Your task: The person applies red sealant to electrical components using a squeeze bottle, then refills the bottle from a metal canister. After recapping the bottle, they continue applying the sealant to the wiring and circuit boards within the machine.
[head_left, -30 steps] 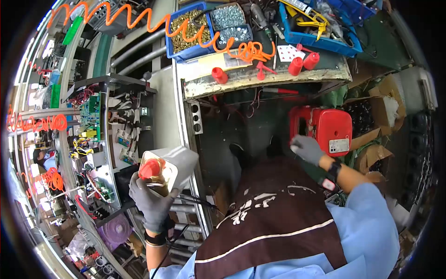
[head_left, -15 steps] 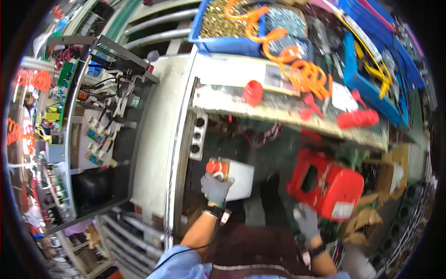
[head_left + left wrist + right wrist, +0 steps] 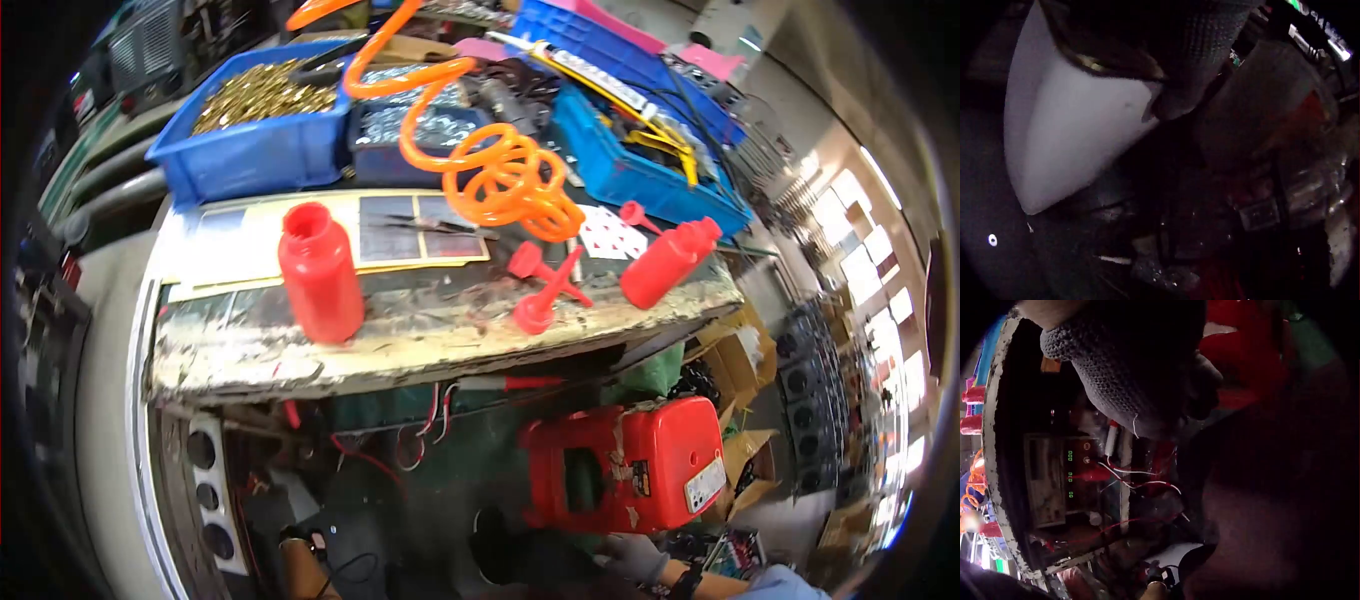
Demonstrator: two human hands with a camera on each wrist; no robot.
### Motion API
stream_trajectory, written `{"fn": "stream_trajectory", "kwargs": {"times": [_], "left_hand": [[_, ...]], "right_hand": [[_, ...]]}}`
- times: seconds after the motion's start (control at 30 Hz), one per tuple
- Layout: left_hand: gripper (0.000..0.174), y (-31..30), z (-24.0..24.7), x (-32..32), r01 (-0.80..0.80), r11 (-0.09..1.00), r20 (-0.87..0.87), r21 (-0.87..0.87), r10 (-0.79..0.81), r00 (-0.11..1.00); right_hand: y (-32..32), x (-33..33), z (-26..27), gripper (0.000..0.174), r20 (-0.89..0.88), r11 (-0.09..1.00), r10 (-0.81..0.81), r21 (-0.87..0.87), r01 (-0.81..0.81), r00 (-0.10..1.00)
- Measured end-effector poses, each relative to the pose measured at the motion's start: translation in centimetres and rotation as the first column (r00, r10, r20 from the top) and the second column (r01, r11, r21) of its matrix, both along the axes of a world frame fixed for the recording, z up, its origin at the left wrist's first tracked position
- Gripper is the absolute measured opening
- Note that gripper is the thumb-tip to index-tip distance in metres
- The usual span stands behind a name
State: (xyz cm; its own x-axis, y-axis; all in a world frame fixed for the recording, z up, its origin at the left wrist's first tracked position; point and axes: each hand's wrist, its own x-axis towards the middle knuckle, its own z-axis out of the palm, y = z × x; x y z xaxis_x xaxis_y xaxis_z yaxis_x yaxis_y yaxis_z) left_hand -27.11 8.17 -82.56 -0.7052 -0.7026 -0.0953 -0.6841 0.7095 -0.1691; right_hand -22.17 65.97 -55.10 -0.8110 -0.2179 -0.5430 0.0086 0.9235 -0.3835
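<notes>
In the left wrist view my gloved left hand (image 3: 1207, 53) grips a white container (image 3: 1075, 119) at its dark-edged top. The head view shows that container (image 3: 292, 500) dimly below the bench, with the hand mostly hidden. Beside the red stool (image 3: 650, 465) is my gloved right hand (image 3: 635, 560); the right wrist view has the hand (image 3: 1141, 369) with its fingertips in shadow, so whether it holds anything is unclear. An uncapped red bottle (image 3: 322, 280) stands on the bench's front part. Further right are red nozzle caps (image 3: 545, 295) and red bottles (image 3: 665, 265).
The workbench (image 3: 430, 335) has a worn front edge. On it are a blue bin (image 3: 250, 155) of brass parts, a coiled orange hose (image 3: 510, 190), a blue tool tray (image 3: 640, 175) and paper sheets (image 3: 240, 245). Cardboard boxes (image 3: 745, 365) stand beyond the stool.
The container went from the left side to under the bench, in my left hand. The head view has tilted up toward the bench top. My right hand stays near the stool.
</notes>
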Motion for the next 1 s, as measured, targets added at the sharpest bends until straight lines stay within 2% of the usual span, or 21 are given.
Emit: {"fn": "stream_trajectory", "kwargs": {"times": [0.1,0.17,0.2,0.27,0.3,0.33,0.37,0.4,0.43,0.47,0.53,0.57,0.6,0.67,0.77,0.83,0.87,0.9,0.93,0.97,1.0], "left_hand": [[0.031,-3.4,-0.5,-1.0,0.026,0.994,0.101,0.111,-0.037,0.994],[0.03,-8.0,-7.1,0.7,0.415,0.904,0.358,0.102,-0.423,0.832],[0.03,-8.1,-8.4,1.5,0.427,0.899,0.374,0.096,-0.43,0.821],[0.026,-4.4,-5.5,3.0,0.229,0.952,0.198,0.203,-0.269,0.943],[0.024,-1.4,-3.8,4.1,0.102,0.934,-0.008,0.342,-0.106,0.994],[0.022,2.0,-2.8,4.9,0.069,0.829,-0.283,0.555,0.109,0.953],[0.021,5.5,-1.0,5.6,0.195,0.637,-0.521,0.746,0.376,0.766],[0.019,8.6,1.8,6.1,0.347,0.543,-0.621,0.764,0.475,0.623],[0.018,12.7,12.1,4.0,0.338,0.662,-0.674,0.669,0.348,0.652],[0.018,17.0,22.8,1.8,0.324,0.769,-0.704,0.551,0.22,0.675],[0.024,19.0,32.7,-0.4,0.493,0.758,-0.8,0.427,0.063,0.596],[0.031,19.2,36.1,-1.7,0.55,0.783,-0.876,0.291,-0.013,0.482],[0.037,19.0,39.7,-3.0,0.53,0.775,-0.881,0.344,0.072,0.467],[0.052,18.8,44.7,-6.8,0.56,0.736,-0.916,0.381,0.216,0.338],[0.08,18.9,49.0,-11.9,0.598,0.602,-0.849,0.529,0.388,0.36],[0.085,18.4,48.4,-14.8,0.59,0.593,-0.83,0.548,0.299,0.471],[0.085,18.0,45.8,-16.2,0.607,0.538,-0.809,0.585,0.331,0.486],[0.084,17.4,44.7,-17.1,0.548,0.676,-0.815,0.493,0.139,0.562],[0.073,17.4,45.1,-17.4,0.484,0.704,-0.775,0.52,0.15,0.614],[0.066,17.2,44.6,-17.8,0.44,0.692,-0.739,0.573,0.203,0.643],[0.058,17.0,44.1,-18.0,0.397,0.671,-0.698,0.626,0.255,0.669]], "right_hand": [[-2.4,-1.7,0.9,0.028,0.01,0.995,0.089,-0.051,-0.089,0.996],[-4.1,-3.1,2.6,0.028,0.001,0.973,0.143,-0.185,-0.14,0.99],[-4.9,-4.1,3.5,0.029,-0.065,0.956,0.178,-0.226,-0.188,0.982],[-7.6,-7.4,6.5,0.034,-0.231,0.936,0.199,-0.245,-0.255,0.952],[-10.0,-9.5,9.7,0.035,-0.216,0.94,0.016,-0.33,-0.089,0.976],[-11.8,-11.7,12.0,0.035,-0.28,0.894,-0.092,-0.446,-0.045,0.956],[-13.2,-14.0,13.8,0.033,-0.497,0.896,-0.125,-0.428,-0.117,0.859],[-15.0,-15.8,15.8,0.031,-0.452,0.834,-0.322,-0.551,0.023,0.832],[-16.9,-17.7,18.2,0.032,-0.398,0.747,-0.457,-0.657,0.101,0.795],[-17.6,-19.7,18.7,0.032,-0.491,0.796,-0.451,-0.599,0.088,0.745],[-18.8,-22.8,18.1,0.037,-0.53,0.81,-0.455,-0.58,0.085,0.716],[-19.4,-23.8,18.4,0.041,-0.66,0.912,-0.326,-0.408,0.041,0.677],[-19.9,-24.3,18.6,0.045,-0.761,0.977,-0.174,-0.214,0.012,0.625],[-20.6,-24.5,18.6,0.049,-0.616,0.997,-0.068,-0.073,0.029,0.785],[-20.4,-24.6,16.5,0.043,-0.674,0.993,-0.107,-0.104,0.05,0.73],[-20.6,-25.0,16.5,0.042,-0.624,0.992,-0.093,-0.121,0.022,0.776],[-20.8,-25.0,17.6,0.038,-0.545,0.99,-0.116,-0.129,0.053,0.831],[-20.8,-24.9,18.4,0.036,-0.44,0.972,-0.164,-0.227,0.067,0.883],[-20.5,-25.2,18.9,0.034,-0.33,0.945,-0.199,-0.313,0.092,0.923],[-20.6,-25.5,18.4,0.031,-0.265,0.785,-0.294,-0.615,0.074,0.918],[-20.8,-26.0,17.9,0.031,-0.268,0.783,-0.267,-0.62,0.046,0.926]]}}
